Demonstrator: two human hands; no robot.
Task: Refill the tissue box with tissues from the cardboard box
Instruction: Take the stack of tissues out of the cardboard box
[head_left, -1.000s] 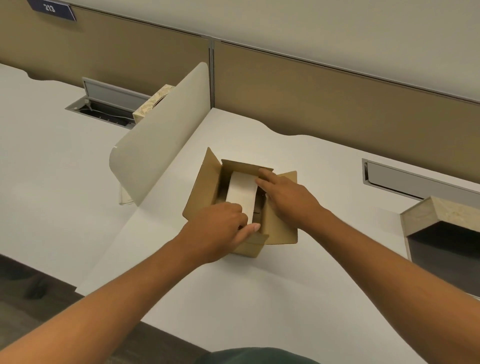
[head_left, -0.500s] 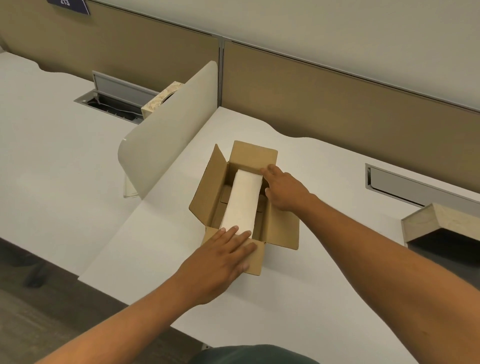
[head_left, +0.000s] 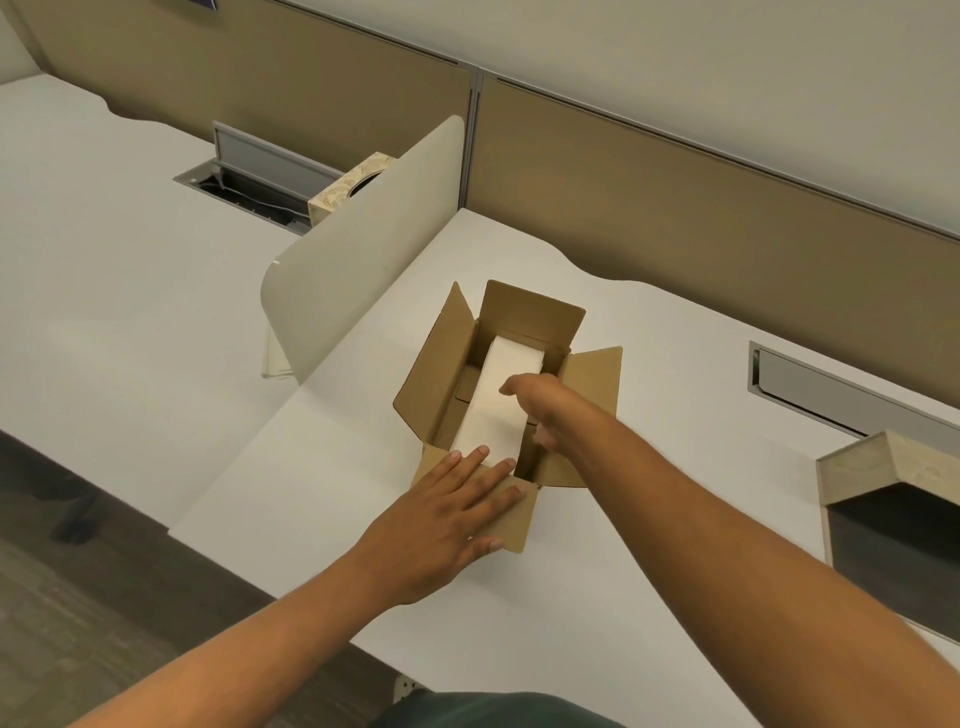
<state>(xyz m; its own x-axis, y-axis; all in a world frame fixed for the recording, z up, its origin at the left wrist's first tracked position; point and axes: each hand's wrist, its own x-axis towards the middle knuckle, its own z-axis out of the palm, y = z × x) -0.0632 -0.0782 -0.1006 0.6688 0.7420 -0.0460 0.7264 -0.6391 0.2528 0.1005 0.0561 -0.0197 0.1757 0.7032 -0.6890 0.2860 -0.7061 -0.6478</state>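
the cardboard box (head_left: 470, 387) is being steadied on the surface (head_left: 649, 519) by the left hand (head_left: 447, 525), spread flat on its near flap. the right hand (head_left: 540, 410) is being curled around the white tissues (head_left: 493, 400) inside, apparently for lifting. the tissue box (head_left: 348, 189) is sitting behind the divider (head_left: 353, 254).

No legible text, label, brand or number.

A dark blue sign (head_left: 200, 3) is mounted on the partition at the top edge, cut off by the frame; its characters cannot be read. The cardboard box (head_left: 439, 374) shows plain brown faces, and the patterned tissue box (head_left: 343, 192) carries no readable wording.
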